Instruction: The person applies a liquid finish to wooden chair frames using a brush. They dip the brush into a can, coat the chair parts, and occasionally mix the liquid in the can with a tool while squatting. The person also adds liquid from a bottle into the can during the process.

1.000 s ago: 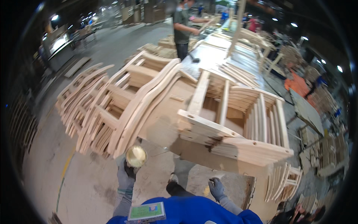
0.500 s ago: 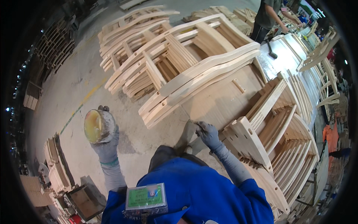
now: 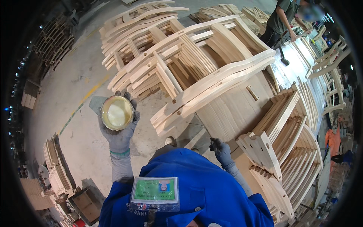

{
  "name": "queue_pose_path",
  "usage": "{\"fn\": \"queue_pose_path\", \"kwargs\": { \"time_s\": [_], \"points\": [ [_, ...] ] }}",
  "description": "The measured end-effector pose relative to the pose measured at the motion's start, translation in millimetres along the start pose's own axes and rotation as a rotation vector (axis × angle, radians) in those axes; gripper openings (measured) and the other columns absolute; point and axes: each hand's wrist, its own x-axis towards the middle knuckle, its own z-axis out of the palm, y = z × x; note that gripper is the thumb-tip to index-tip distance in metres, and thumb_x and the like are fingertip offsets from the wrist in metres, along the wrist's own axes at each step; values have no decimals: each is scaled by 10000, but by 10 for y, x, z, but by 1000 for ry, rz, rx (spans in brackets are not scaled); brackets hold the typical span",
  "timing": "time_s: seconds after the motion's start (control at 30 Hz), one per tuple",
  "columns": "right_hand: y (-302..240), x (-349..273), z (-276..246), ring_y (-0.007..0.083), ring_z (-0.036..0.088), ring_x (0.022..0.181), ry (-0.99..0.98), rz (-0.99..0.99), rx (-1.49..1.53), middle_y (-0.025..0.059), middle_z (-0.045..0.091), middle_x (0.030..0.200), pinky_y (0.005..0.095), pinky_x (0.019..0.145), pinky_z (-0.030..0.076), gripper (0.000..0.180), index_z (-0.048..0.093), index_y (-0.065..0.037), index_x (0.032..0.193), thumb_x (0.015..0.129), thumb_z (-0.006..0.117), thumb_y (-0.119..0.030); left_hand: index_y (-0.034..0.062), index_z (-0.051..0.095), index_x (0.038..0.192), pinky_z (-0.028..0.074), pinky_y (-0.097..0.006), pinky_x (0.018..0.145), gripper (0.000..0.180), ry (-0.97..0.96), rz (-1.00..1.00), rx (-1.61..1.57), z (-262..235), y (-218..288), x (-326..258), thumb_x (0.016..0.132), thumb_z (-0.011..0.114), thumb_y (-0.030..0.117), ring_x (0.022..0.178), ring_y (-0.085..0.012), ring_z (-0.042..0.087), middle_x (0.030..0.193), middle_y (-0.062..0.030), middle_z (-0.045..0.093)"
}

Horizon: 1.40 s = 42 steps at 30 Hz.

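Observation:
In my gloved left hand is a round tub, its mouth turned up toward the view. Pale cream-coloured liquid shows inside it, and my fingers wrap round its side. My gloved right hand is lower right of centre, its fingers curled closed beside the edge of a flat wooden panel. What those fingers hold, if anything, I cannot make out. A thin dark line shows just beyond them against the floor and panel edge. A small wooden strip lies on the panel.
Stacked curved wooden frames stand ahead. More slatted frames crowd my right side. A metal-topped table at the far right bears a dark hammer, with another person beside it. Wooden pieces are piled at the left.
My left hand has moved right and turned the tub's mouth upward. My right hand has moved down and slightly right. The frames and panel have shifted right in view.

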Motion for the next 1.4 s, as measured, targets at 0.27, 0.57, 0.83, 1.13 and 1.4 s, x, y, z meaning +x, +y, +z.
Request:
{"fn": "queue_pose_path", "kwargs": {
  "time_s": [0.27, 0.57, 0.83, 1.13, 1.4],
  "points": [
    [-275, 622, -187, 230, 665, 713, 177, -20, 82, 131, 665, 790, 320, 652, 512, 245, 594, -14, 1068, 847, 489, -23, 93, 306, 1399, 351, -557, 958, 691, -104, -183, -585, -610, 298, 343, 859, 465, 495, 1239, -377, 368, 1382, -194, 355],
    [-1127, 1788, -472, 299, 586, 889, 210, -286, -746, 113, 623, 974, 390, 753, 466, 251, 604, -115, 1081, 840, 583, -182, 79, 189, 1440, 353, -555, 984, 758, -85, -170, -531, -1232, 440, 490, 869, 464, 497, 1271, -383, 335, 1415, -200, 298],
    [-1491, 3416, -243, 283, 612, 982, -551, -68, -1314, 90, 645, 1062, 354, 822, 489, 325, 643, -123, 1081, 782, 518, -102, 75, 173, 1437, 374, -599, 952, 738, -59, -226, -516, -1225, 518, 626, 893, 407, 514, 1251, -400, 366, 1411, -209, 305],
    [-1512, 3688, -370, 301, 637, 930, -757, -259, -1444, 158, 657, 963, 402, 790, 509, 196, 686, -66, 879, 756, 536, -94, 63, 234, 1416, 423, -579, 900, 686, 42, -127, -493, -941, 474, 450, 906, 372, 502, 1195, -402, 423, 1364, -217, 367],
    [-2491, 3037, -758, 225, 641, 822, 5, -849, -21, 119, 638, 941, 295, 704, 535, 154, 566, -9, 999, 848, 535, -4, 60, 324, 1370, 475, -549, 859, 653, 204, -177, -430, -248, 13, 533, 909, 305, 521, 1155, -391, 472, 1329, -201, 416]
  ]
}}
